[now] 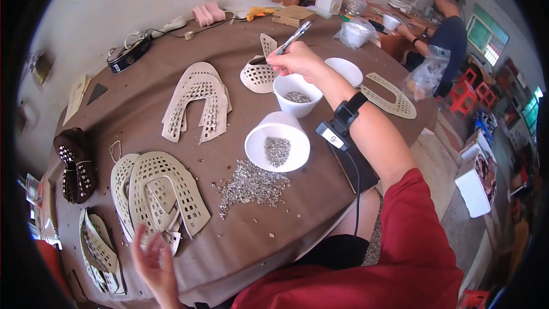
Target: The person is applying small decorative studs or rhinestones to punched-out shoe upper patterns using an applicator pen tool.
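Note:
My right hand [302, 63] is raised over the table, its fingers closed round a slim silver-and-dark pen [296, 36] that points up and away. Below it stands a white cup [298, 109] holding small silver studs. Nearer me a second white cup [257, 147] lies tipped on its side, with a pile of studs [254, 186] spread before its mouth. My left hand [154, 266], empty with fingers apart, is at the near edge of several stacked beige U-shaped perforated shoe uppers [191, 209]. Whether its fingertips touch them I cannot tell.
More beige uppers [200, 88] lie mid-table, with another [394, 98] at right. A curved upper [257, 77] stands behind the cups. Dark studded pieces [76, 166] sit at left. A cable hangs from my right wrist device [338, 126]. Another person [449, 34] works far right.

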